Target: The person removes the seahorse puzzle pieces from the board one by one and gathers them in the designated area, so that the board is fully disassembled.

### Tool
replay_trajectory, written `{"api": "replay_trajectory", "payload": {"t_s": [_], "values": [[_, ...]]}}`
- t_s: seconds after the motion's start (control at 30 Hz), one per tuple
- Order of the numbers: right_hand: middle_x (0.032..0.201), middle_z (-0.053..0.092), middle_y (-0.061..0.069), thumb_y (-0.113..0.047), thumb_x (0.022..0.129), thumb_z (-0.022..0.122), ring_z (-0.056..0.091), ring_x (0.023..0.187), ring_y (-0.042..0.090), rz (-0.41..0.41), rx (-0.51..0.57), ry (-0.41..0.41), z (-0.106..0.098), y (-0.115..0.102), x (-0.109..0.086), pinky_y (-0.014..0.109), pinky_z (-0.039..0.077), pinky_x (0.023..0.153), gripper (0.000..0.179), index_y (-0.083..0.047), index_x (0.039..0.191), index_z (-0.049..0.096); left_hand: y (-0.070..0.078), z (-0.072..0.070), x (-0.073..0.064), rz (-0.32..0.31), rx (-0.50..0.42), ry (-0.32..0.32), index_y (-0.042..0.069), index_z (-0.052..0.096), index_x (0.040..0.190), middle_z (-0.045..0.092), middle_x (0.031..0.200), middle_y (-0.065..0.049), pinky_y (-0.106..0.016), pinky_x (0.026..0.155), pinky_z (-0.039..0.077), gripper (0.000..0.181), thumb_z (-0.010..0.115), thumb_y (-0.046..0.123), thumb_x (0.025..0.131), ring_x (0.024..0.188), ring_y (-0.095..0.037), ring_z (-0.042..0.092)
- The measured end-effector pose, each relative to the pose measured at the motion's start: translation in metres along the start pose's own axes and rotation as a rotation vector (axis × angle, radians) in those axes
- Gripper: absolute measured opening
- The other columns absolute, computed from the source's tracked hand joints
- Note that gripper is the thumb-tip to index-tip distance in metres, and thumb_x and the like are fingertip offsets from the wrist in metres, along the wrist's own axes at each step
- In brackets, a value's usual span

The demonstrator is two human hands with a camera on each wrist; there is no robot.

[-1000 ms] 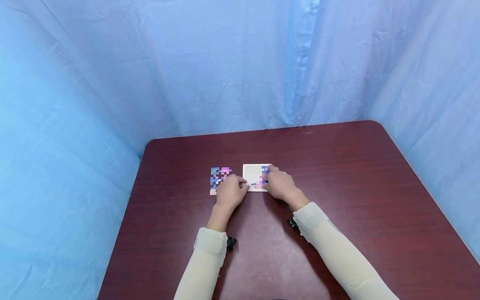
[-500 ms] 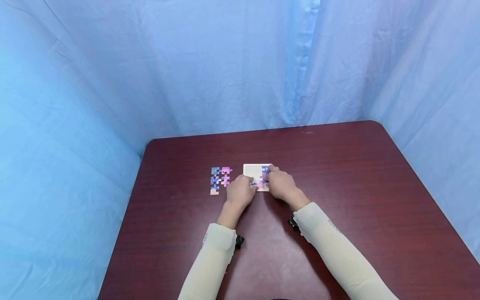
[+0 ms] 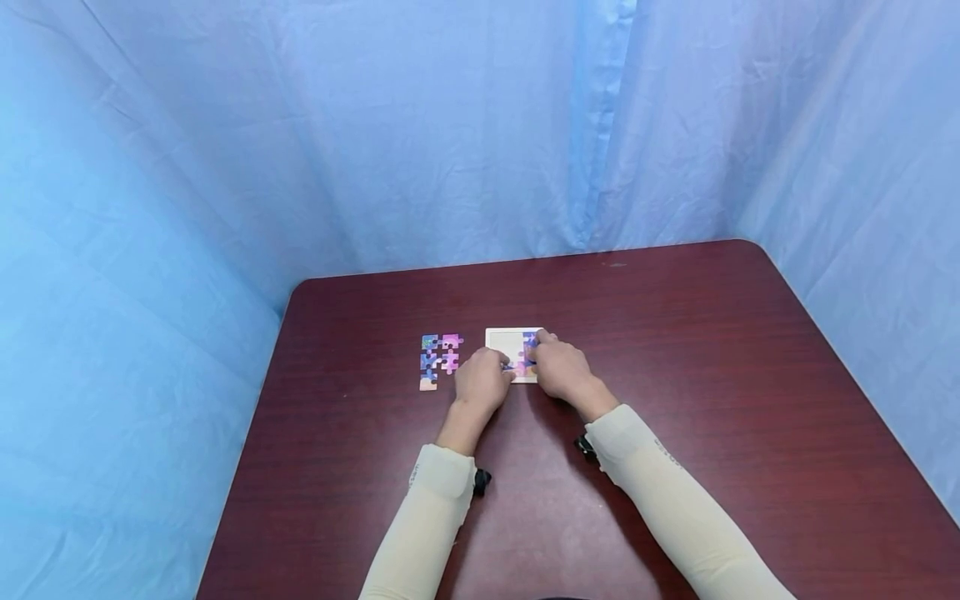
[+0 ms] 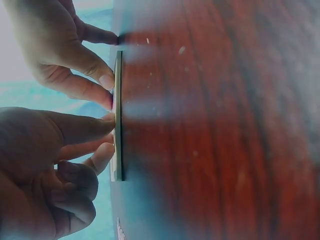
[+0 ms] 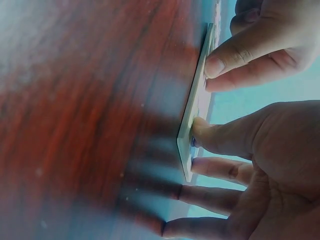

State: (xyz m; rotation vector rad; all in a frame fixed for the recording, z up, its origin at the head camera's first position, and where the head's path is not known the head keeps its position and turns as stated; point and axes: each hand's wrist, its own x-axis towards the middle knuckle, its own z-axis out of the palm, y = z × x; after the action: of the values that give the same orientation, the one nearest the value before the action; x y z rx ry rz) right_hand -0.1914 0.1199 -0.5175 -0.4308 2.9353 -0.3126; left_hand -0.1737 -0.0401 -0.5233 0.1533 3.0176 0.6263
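Note:
A white puzzle tray [image 3: 504, 342] lies flat near the middle of the table, with coloured jigsaw pieces fitted along its right side. My left hand [image 3: 482, 382] is over its lower left part, thumb and forefinger pinching a dark blue puzzle piece [image 3: 509, 366] low against the tray. The remaining fingers of that hand are curled in the left wrist view. My right hand [image 3: 561, 368] rests at the tray's right side, thumb and forefinger touching it and the pieces there. Its other fingers reach straight down to the table in the right wrist view.
Several loose jigsaw pieces [image 3: 428, 360] lie in two columns left of the tray, beside my left hand. The dark red table [image 3: 675, 333] has rounded far corners. Blue curtains [image 3: 450, 150] hang behind it and at both sides.
My left hand has moved right from beside the loose pieces onto the tray, uncovering those pieces, then stayed nearly still over the last half second. My right hand has kept its place.

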Motion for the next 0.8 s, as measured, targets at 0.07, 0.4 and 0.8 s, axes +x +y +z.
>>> {"api": "replay_trajectory", "payload": {"t_s": [0.07, 0.4, 0.8], "values": [[0.141, 0.060, 0.016, -0.017, 0.099, 0.070, 0.068, 0.123, 0.047, -0.002, -0.002, 0.002, 0.0003, -0.0002, 0.0000, 0.060, 0.061, 0.085, 0.012, -0.010, 0.101, 0.079, -0.0004, 0.0004, 0.0007, 0.000, -0.003, 0.002, 0.016, 0.082, 0.112, 0.078, 0.111, -0.006, -0.046, 0.082, 0.061, 0.022, 0.081, 0.027, 0.093, 0.100, -0.027, 0.077], [0.140, 0.061, 0.015, -0.018, 0.098, 0.071, 0.067, 0.124, 0.047, -0.004, 0.005, 0.006, -0.0006, -0.0006, -0.0008, 0.061, 0.061, 0.083, 0.011, -0.011, 0.094, 0.078, 0.0011, -0.0007, 0.0028, 0.001, -0.014, 0.003, 0.015, 0.079, 0.109, 0.073, 0.109, -0.009, -0.045, 0.082, 0.060, 0.023, 0.084, 0.027, 0.091, 0.097, -0.029, 0.074], [0.137, 0.061, 0.015, -0.013, 0.099, 0.065, 0.069, 0.121, 0.048, 0.004, 0.012, 0.023, -0.0005, 0.0001, -0.0008, 0.061, 0.061, 0.080, 0.015, -0.010, 0.088, 0.075, -0.0001, -0.0034, 0.0013, 0.046, -0.107, 0.051, 0.016, 0.071, 0.095, 0.074, 0.085, -0.002, -0.038, 0.065, 0.052, 0.015, 0.083, 0.023, 0.091, 0.077, -0.021, 0.069]]}}
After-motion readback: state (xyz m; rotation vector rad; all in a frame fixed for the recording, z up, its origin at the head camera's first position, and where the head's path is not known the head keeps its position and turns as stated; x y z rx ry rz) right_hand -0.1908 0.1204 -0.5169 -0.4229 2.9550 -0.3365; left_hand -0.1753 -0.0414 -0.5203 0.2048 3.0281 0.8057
